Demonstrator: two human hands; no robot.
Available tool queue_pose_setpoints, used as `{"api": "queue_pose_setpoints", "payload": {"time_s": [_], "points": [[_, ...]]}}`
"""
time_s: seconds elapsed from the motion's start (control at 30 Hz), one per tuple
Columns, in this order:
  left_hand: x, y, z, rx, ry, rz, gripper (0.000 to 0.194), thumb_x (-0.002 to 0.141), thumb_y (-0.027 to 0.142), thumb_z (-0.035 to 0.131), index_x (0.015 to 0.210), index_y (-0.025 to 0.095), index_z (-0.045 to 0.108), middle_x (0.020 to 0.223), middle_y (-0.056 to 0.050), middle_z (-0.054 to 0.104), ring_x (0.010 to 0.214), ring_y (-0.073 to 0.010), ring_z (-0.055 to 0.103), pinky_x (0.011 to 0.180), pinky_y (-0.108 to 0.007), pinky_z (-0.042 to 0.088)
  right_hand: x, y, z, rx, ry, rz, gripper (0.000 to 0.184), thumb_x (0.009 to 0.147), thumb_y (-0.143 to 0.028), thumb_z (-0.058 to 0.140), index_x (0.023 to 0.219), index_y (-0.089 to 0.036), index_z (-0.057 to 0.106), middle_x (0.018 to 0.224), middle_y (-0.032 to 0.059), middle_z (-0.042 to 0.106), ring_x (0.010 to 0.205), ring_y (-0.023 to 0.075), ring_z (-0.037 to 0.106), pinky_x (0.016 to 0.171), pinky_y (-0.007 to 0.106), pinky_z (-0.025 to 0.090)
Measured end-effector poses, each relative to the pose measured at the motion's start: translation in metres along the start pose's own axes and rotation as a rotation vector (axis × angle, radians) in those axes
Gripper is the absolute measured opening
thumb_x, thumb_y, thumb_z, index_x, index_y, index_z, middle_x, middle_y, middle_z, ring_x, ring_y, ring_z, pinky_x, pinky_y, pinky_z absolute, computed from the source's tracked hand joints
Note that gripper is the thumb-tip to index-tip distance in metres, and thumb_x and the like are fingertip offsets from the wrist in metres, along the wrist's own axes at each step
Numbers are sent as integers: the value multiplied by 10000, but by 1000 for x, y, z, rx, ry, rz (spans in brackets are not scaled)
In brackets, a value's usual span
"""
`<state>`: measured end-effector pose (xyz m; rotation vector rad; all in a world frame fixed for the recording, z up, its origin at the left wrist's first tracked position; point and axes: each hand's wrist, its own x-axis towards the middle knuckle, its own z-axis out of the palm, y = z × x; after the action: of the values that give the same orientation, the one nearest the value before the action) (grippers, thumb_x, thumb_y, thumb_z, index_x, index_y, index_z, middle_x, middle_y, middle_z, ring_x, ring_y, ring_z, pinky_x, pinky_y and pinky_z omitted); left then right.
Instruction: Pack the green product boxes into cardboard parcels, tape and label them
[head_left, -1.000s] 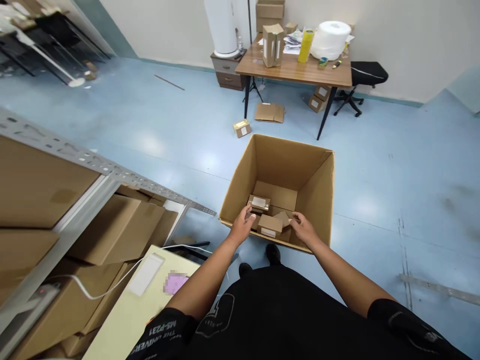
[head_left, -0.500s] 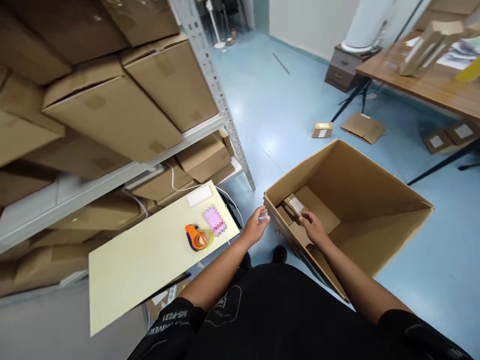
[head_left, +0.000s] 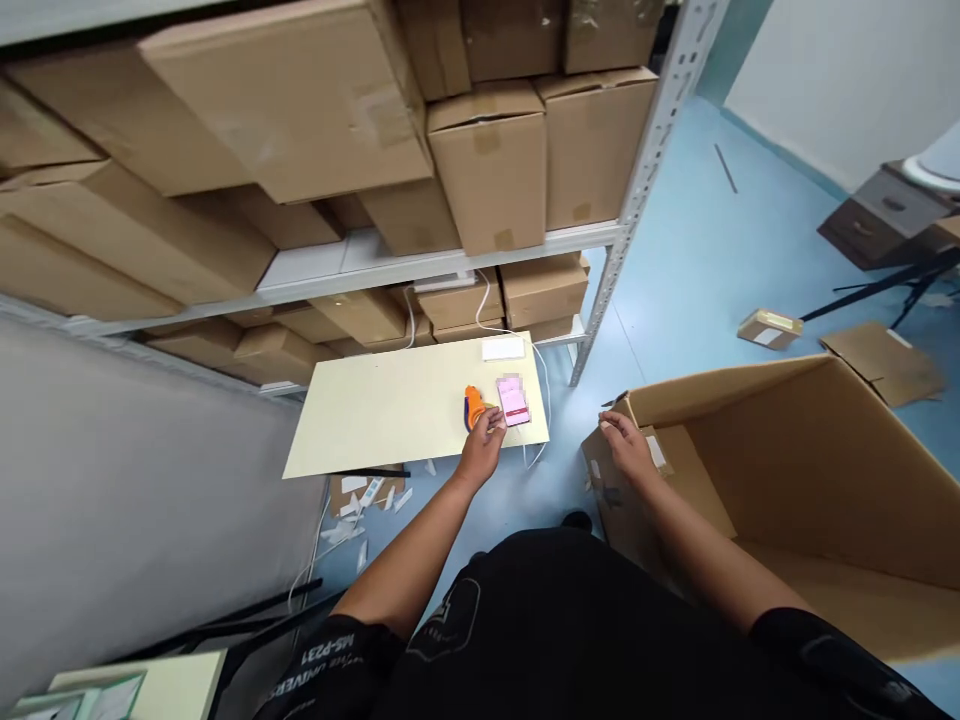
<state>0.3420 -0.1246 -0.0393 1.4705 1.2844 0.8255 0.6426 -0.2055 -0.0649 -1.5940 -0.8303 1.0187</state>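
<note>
Over the front edge of a narrow pale-yellow table (head_left: 375, 400), my left hand (head_left: 481, 450) is held with thumb and fingers slightly apart. It is beside the lower left corner of a phone (head_left: 514, 402) with a pink screen; whether it touches the phone I cannot tell. Partly behind those fingers lies an orange tape dispenser (head_left: 473, 402). My right hand (head_left: 628, 448) is at the near left corner of a large open carton (head_left: 780, 440), its fingers loosely curled, nothing seen in them. Behind that hand, a small labelled box (head_left: 656, 450) is partly visible inside the carton.
A metal shelf rack (head_left: 619, 235) packed with cardboard boxes (head_left: 487, 170) stands behind the table. A white cable (head_left: 546, 400) hangs over the table's right end. On the floor lie a small box (head_left: 770, 328) and a flattened carton (head_left: 885, 375). White scraps (head_left: 349, 530) lie below the table.
The view has swung left, from the carton to the table and rack. My right hand has come up from the small boxes to the carton's rim; my left hand has moved to the phone.
</note>
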Motion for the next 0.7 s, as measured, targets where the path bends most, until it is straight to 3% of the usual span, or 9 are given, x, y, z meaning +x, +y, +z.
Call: {"api": "queue_pose_setpoints", "payload": {"time_s": [0.33,0.53,0.7], "points": [[-32,-26,-135,-27,120,24,434,995,461,531,1344,206,568,1367,-154,654,1309,-263,602,1102,-483,484,-46,-22,107,-32,-16,-5,487,828,-580,659,1150,-216,691,1278,110,708,1180,302,639,1018,470,513],[-52,-42,-191,-34,114,22,409,992,443,543,1313,193,580,1356,-157,663,1303,-256,610,1131,-478,459,-71,-27,167,-13,-14,-36,468,830,-552,669,1157,-217,686,1293,111,707,1199,305,638,1018,467,516],[-62,-53,-226,-73,141,-2,391,984,439,560,1292,201,596,1340,-146,677,1293,-254,619,1124,-467,465,-79,-33,209,8,-35,-37,428,798,-518,710,1113,-228,699,1225,88,735,1138,297,661,1003,469,517]]}}
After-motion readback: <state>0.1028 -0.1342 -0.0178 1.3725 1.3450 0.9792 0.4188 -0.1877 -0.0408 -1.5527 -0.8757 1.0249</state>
